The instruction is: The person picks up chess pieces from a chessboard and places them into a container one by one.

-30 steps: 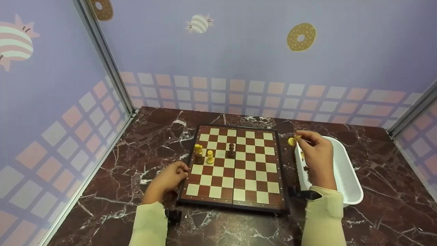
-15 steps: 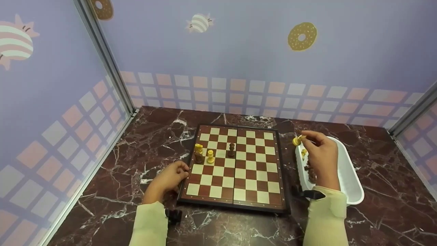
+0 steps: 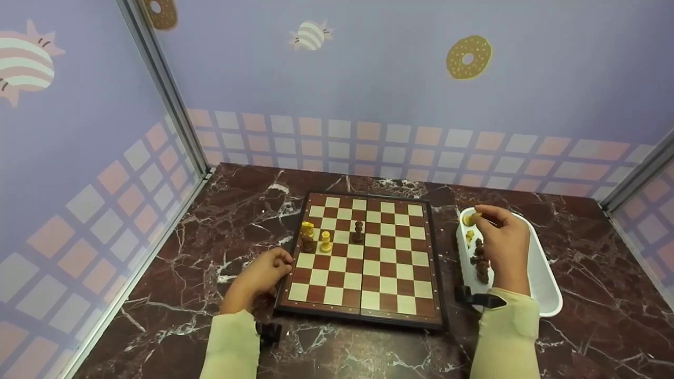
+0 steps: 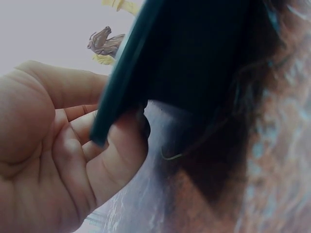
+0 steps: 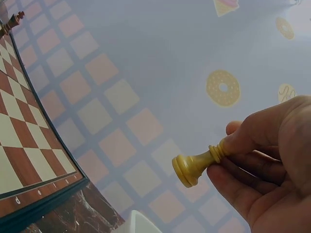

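Note:
At the left edge of the chessboard [image 3: 387, 284], my left hand [image 3: 260, 273] grips the rim, with fingers [image 4: 119, 160] curled around it in the left wrist view. My right hand [image 3: 506, 247] pinches a yellow chess piece [image 5: 192, 167] by its upper part, base pointing out; its top is hidden by the fingers. That piece hangs over the far left corner of a white tray [image 3: 553, 295]. On the board stand a brown knight [image 3: 308, 244], a yellow piece [image 3: 308, 228] behind it, another yellow piece [image 3: 326, 242] and a brown king [image 3: 358, 231].
Brown chess pieces [image 3: 481, 266] and a yellow one [image 3: 469, 237] lie along the tray's left side. The tray stands right of the board on a dark marbled tabletop [image 3: 337, 347]. Patterned walls [image 3: 368, 79] enclose the back and sides.
My right hand has shifted right and slightly toward me, bringing the yellow piece from outside the tray's far left corner to over it. The left hand keeps its place at the board.

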`<act>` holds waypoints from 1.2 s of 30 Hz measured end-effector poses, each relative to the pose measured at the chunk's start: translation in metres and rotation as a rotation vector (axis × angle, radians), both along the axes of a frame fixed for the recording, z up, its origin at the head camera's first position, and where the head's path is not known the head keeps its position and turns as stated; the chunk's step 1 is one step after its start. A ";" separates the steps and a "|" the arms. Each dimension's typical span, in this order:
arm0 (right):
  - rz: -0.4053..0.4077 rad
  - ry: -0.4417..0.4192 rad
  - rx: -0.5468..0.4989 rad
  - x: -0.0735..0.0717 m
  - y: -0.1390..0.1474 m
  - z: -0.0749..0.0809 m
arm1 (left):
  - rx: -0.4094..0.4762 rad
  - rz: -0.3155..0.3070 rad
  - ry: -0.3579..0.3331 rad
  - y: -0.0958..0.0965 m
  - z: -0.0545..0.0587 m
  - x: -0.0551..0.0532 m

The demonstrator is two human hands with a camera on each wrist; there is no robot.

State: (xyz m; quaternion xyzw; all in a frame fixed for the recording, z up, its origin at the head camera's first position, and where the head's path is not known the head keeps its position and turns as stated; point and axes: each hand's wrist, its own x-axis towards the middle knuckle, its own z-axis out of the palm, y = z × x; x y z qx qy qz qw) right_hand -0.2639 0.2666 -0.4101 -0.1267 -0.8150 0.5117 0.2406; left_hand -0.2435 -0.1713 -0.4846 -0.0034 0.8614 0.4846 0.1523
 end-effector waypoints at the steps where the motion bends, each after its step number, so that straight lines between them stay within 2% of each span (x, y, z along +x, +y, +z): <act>1: -0.003 -0.002 0.002 0.000 0.000 0.000 | 0.002 -0.001 -0.004 0.000 0.000 0.000; 5: -0.020 -0.021 0.026 0.001 0.002 -0.001 | 0.010 0.000 -0.013 0.001 0.000 0.000; 11: -0.054 -0.101 0.089 0.001 0.007 -0.003 | 0.001 0.018 -0.005 0.001 0.000 0.000; 20: -0.132 -0.163 0.234 -0.001 0.015 -0.010 | -0.010 0.020 0.006 0.002 0.000 0.000; 28: -0.114 -0.248 0.271 0.000 0.021 -0.016 | 0.004 0.020 -0.005 0.002 0.000 0.000; 36: -0.086 -0.281 0.286 0.000 0.023 -0.019 | 0.009 0.007 -0.020 0.000 0.000 0.000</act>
